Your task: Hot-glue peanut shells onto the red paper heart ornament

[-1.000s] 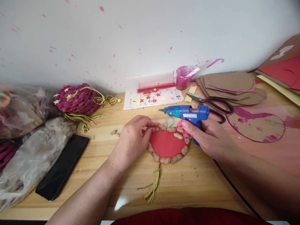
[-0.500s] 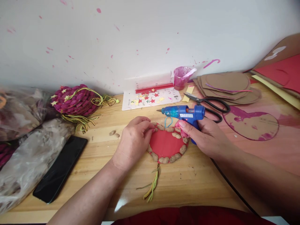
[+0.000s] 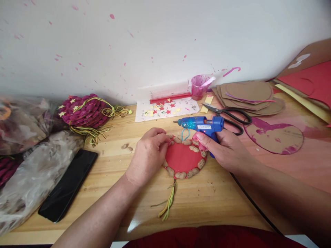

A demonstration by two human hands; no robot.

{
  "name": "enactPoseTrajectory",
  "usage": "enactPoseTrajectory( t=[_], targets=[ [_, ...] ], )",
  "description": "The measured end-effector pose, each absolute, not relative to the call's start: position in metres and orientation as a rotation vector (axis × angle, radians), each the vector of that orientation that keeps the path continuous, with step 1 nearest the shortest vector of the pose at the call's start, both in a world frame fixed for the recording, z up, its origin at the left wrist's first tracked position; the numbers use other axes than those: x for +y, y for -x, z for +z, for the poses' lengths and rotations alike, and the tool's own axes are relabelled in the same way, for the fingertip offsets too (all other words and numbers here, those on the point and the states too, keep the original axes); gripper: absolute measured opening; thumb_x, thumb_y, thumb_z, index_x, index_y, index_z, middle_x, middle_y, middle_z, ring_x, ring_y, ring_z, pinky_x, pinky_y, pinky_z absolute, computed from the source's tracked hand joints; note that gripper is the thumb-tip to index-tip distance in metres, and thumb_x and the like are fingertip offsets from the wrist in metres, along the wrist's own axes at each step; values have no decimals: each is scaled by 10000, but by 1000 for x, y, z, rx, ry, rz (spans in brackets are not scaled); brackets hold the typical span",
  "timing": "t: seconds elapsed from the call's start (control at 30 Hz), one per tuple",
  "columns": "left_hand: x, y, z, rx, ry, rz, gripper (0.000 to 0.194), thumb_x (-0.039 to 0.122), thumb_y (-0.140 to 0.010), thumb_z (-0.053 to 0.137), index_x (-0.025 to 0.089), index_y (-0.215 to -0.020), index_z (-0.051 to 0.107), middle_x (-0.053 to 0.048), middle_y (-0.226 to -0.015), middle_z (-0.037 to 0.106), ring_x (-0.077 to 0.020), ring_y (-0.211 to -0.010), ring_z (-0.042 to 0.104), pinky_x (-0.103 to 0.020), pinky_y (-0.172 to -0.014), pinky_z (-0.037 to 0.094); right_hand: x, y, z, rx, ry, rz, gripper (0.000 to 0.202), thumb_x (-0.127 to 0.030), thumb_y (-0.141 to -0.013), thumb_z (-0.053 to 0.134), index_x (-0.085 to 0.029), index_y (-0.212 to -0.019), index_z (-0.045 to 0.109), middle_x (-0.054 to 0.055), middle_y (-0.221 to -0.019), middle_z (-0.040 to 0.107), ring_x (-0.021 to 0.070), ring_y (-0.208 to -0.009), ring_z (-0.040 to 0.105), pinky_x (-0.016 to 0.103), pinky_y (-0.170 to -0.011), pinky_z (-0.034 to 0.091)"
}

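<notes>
A red disc lies on the wooden table, ringed with peanuts along its edge. A blue string loop stands at its top, and a yellow-green tassel hangs from its bottom. My left hand is closed at the disc's upper left edge, its fingertips pressed on a peanut there. In my right hand is a blue hot glue gun, its nozzle pointing left above the disc. The fingers of that hand also reach down by the disc's right edge.
Black scissors, cardboard pieces and a pink cup lie behind and right. Star stickers rest on a white sheet. Left are decorated maroon discs, a phone, plastic bags and loose peanuts. The glue gun's cord trails right.
The view has shifted slightly. Both hands, the glue gun and the red disc keep nearly the same places relative to one another.
</notes>
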State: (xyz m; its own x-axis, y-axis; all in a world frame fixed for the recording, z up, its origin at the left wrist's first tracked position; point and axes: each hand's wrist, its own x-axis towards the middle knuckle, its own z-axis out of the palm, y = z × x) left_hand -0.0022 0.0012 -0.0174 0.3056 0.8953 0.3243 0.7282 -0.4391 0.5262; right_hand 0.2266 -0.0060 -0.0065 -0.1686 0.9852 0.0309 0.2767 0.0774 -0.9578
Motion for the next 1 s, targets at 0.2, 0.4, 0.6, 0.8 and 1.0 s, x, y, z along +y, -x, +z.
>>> enactPoseTrajectory(
  t=[0.2,0.4,0.6,0.8,1.0],
  targets=[
    [2,1,-17,1471,-2288,876,206,84,-905,614,203,-844,771,-68,-1065,705,-160,-851,692,-303,-797,593,-6,-230,-10,-1583,1280,1174,353,-493,-991,604,-210,-782,629,0,-674,632,154,-619,596,281,-556,450],
    [2,1,-17,1466,-2315,873,205,73,-892,621,199,-826,767,-60,-1035,700,-149,-815,674,-291,-775,580,-6,-229,-11,-1550,1247,1197,323,-482,-989,609,-209,-828,675,12,-713,671,169,-660,627,295,-615,500],
    [6,6,-18,1422,-2294,870,158,102,-892,651,198,-827,759,-54,-994,729,-163,-849,696,-287,-781,576,-4,-230,-16,-1504,1224,1182,360,-537,-964,630,-212,-812,637,-1,-695,631,160,-641,594,298,-606,482],
    [14,16,-13,1460,-2215,944,210,113,-947,568,177,-1012,758,-56,-978,759,-178,-904,720,-300,-833,581,-1,-230,-15,-1412,1207,1259,406,-594,-946,638,-220,-792,603,-1,-681,595,149,-610,538,306,-577,429],
    [-4,13,-5,1405,-2581,765,350,-5,-914,516,178,-1082,763,-75,-1053,770,-209,-937,705,-340,-850,584,-1,-228,-13,-1349,1195,1286,465,-675,-861,694,-227,-803,589,-12,-655,570,143,-588,522,293,-551,416]
  ],
)
